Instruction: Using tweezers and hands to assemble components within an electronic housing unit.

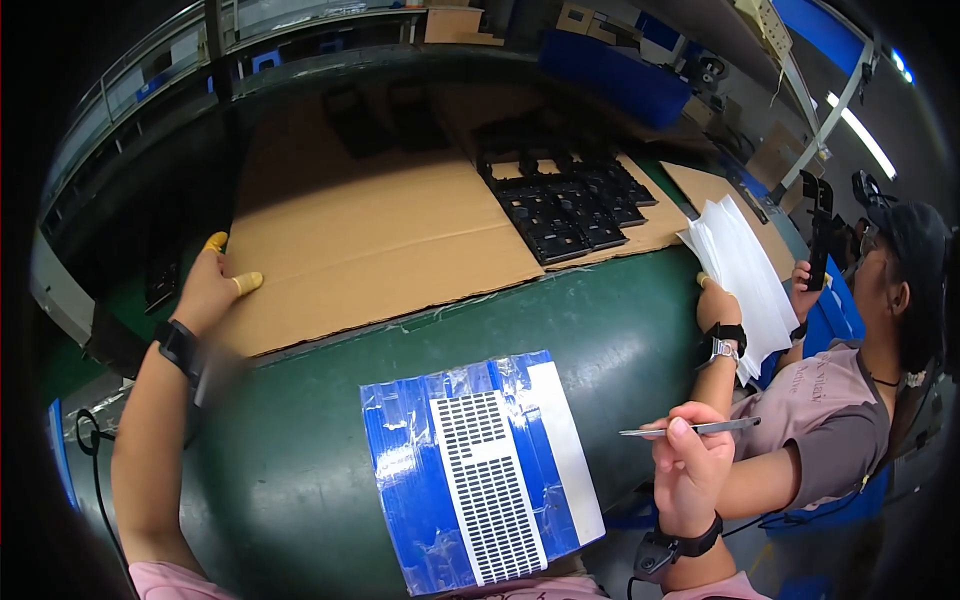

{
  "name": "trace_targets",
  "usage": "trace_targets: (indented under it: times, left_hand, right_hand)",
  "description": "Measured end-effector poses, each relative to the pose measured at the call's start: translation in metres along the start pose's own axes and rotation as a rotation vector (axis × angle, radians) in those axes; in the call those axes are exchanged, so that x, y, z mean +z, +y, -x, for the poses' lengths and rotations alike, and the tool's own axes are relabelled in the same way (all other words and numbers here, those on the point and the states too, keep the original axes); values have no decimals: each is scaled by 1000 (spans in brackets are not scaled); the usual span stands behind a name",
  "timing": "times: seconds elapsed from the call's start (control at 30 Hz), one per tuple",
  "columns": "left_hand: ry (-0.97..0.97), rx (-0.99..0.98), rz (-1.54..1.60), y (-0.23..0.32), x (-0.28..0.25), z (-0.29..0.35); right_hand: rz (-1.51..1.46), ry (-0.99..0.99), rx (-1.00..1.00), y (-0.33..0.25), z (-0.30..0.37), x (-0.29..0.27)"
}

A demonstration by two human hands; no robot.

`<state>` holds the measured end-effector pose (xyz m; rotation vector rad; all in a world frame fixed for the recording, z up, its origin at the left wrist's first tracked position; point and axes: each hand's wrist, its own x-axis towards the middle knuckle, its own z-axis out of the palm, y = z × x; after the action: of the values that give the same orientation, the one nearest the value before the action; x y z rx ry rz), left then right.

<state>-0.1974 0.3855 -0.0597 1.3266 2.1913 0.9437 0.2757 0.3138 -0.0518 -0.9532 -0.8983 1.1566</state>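
Note:
My left hand (208, 288) rests at the left edge of a cardboard sheet (370, 240), yellow covers on two fingertips. Its thumb lies on the cardboard and the fingers are spread. Pinched between the fingers of my right hand (692, 472) is a pair of metal tweezers (715, 427), pointing left. Below the cardboard, close to me, sits a blue board (405, 480) wrapped in clear tape. On it lies a white label sheet (452, 470) with rows of small dark rectangles, some gone near its middle, and a plain white strip (570, 460).
Black plastic frames (550, 215) lie on the cardboard's right part. A co-worker (850, 390) at the right holds white sheets (740, 270) and a black part (817, 235). Everything rests on a green belt (300, 430). A cable (95, 480) hangs at the left.

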Motion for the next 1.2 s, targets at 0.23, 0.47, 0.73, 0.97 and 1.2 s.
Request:
trace_targets:
  times: [0.23,0.47,0.73,0.97,1.2]
  left_hand:
    - [288,230,-626,24,8,-10]
    - [49,258,-365,105,91,-129]
    - [89,371,-818,71,138,-219]
    - [-247,-10,160,106,96,-106]
    - [16,169,-298,93,127,-85]
  right_hand:
    - [-35,-31,22,1,0,11]
    - [-71,45,39,-8,-1,6]
    - [19,67,23,0,-16,-3]
    - [-31,60,71,5,-13,-1]
    - [-91,-183,214,1,7,32]
